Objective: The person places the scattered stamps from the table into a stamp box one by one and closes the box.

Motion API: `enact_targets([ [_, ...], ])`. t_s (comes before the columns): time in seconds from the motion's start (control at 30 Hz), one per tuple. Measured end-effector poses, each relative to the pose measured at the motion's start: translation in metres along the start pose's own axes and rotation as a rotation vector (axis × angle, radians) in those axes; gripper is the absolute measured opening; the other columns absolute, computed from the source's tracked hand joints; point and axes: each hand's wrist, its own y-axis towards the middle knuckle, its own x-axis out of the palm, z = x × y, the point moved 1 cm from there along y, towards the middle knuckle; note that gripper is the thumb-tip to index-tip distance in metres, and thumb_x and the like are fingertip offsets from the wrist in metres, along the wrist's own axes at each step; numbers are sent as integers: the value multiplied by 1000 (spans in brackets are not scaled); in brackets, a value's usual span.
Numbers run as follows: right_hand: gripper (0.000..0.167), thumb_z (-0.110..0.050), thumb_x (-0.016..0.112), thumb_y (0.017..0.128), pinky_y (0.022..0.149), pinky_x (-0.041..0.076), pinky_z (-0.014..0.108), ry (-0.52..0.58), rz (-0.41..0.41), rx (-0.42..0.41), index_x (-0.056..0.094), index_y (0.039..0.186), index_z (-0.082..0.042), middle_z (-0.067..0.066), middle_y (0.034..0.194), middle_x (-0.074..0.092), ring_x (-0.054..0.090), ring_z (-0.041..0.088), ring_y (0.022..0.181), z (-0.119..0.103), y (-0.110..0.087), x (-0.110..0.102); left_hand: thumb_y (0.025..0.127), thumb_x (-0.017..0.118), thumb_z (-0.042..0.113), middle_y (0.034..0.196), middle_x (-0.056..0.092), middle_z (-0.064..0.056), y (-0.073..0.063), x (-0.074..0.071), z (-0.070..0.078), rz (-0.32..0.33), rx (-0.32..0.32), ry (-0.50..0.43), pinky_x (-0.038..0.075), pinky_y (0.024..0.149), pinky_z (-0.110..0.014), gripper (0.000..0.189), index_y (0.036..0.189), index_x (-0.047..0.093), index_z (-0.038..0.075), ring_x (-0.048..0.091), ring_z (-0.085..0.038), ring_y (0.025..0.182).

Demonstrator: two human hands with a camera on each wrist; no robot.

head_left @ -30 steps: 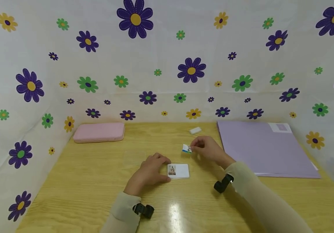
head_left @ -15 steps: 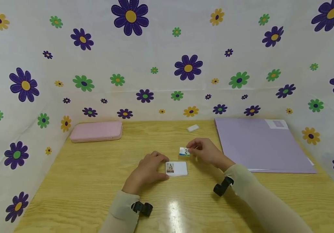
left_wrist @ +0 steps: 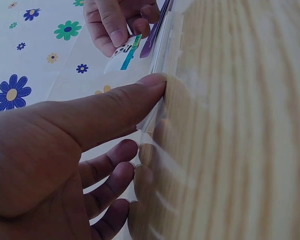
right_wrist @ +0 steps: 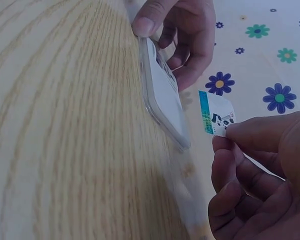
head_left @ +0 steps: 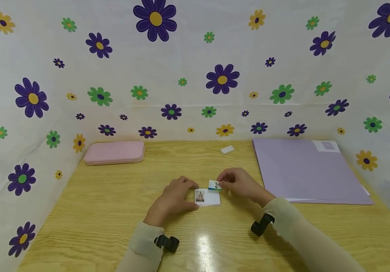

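Observation:
A flat white rectangular case (head_left: 212, 199) with rounded corners and a clear rim lies on the table in the head view. On its left part sits a small picture stamp (head_left: 200, 196). My left hand (head_left: 172, 199) holds the case at its left end, thumb on the near edge and forefinger at the far one. Between thumb and forefinger, my right hand (head_left: 240, 183) pinches a small stamp-like sticker (head_left: 214, 185) with a panda-like print and a blue-green strip. The right wrist view shows this sticker (right_wrist: 217, 115) raised off the case (right_wrist: 165, 97).
A pink pencil case (head_left: 114, 152) stands at the back left. Behind the hands lies a white eraser-like block (head_left: 227, 150). A large purple folder (head_left: 304, 172) covers the right of the wooden table (head_left: 113, 234). A faint clear sheet (head_left: 155, 181) lies left of the left hand.
My right hand has brought the sticker nearer and slightly left, from behind the white case to over its far right part. The left hand has kept its hold.

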Motion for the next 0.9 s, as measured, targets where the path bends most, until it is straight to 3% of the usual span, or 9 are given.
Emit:
enact_targets([
  [0.53,4,-12,70,93,66,46,29,3,-91,48,73,93,-10,0,85,67,56,17,75,-3,-1,10,80,84,33,126,53,-5,0,-1,0,-3,7,13,40,93,-50,56,130,62,18,48,-29,113],
  [0.9,4,-13,73,91,60,44,26,-61,-102,-18,74,90,-9,-1,81,67,54,16,70,-1,1,14,80,84,32,124,53,-5,-1,-1,0,3,11,1,40,92,-51,55,129,62,17,49,-29,111],
])
